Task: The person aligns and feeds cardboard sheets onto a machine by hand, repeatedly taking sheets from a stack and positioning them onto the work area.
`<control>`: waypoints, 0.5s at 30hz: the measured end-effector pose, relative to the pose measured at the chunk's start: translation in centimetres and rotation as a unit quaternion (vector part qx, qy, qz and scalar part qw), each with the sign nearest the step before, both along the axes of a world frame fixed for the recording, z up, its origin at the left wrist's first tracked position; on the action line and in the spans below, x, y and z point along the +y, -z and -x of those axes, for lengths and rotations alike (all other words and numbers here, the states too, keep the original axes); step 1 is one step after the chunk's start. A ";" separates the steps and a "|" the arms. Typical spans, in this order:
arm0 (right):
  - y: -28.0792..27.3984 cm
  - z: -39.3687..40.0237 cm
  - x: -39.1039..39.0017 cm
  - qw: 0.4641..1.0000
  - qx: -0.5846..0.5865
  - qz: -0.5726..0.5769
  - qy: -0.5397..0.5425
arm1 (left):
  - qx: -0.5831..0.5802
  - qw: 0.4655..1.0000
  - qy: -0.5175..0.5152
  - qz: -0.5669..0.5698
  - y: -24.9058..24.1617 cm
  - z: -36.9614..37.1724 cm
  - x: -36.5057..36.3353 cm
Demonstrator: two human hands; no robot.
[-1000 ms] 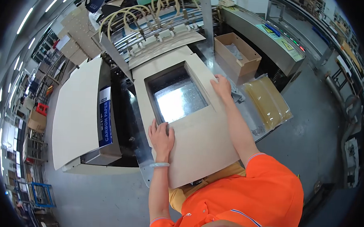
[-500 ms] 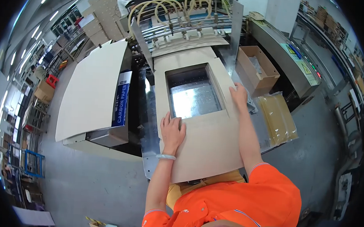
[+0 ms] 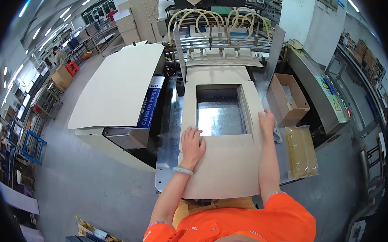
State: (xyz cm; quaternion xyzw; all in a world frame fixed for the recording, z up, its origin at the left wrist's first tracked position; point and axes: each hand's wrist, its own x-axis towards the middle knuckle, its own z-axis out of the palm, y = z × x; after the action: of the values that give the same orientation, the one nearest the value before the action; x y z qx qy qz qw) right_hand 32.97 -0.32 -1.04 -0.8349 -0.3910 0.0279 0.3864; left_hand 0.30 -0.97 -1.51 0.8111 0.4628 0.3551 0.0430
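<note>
A stack of greyish-beige cardboard sheets [image 3: 226, 165] with a rectangular cut-out lies lengthwise in front of me on a metal machine bed [image 3: 169, 137]. Through the cut-out, shiny metal shows. My left hand [image 3: 193, 147] rests on the cardboard by the lower left corner of the cut-out, its fingers spread, a pale bangle at the wrist. At the right edge of the stack, my right hand [image 3: 267, 121] has its bent fingers against the board; some fingertips are hard to see. The far end of the stack reaches under the machine's rollers [image 3: 225, 52].
To the left are a large pale board [image 3: 117, 87] and a blue carbon paper box [image 3: 150, 102]. On the right stand an open cardboard box [image 3: 289, 99], a clear-wrapped tan pack [image 3: 303, 151] and a control panel [image 3: 335, 99]. Yellowish hoses [image 3: 198, 15] arch over the machine.
The view has tilted and turned left, so the scene sits further right and lower. Both hands stay at about the same places on the cardboard.
</note>
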 end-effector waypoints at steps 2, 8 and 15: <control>0.0 -0.1 0.1 1.000 -0.003 -0.006 0.001 | 0.000 1.000 -0.008 -0.010 -0.1 0.0 0.2; 0.2 -0.3 0.0 1.000 0.008 -0.004 -0.005 | 0.068 0.983 -0.170 -0.021 -0.5 -0.2 0.0; -0.2 -0.1 0.2 1.000 0.024 0.010 -0.001 | 0.017 0.970 -0.191 0.149 -0.3 0.7 0.4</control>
State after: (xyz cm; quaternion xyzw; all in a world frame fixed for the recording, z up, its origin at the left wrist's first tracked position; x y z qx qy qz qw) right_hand 33.07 -0.17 -0.82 -0.8374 -0.3824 0.0522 0.3871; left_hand -0.36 -0.59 -1.25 0.6983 0.6574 0.2694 0.0872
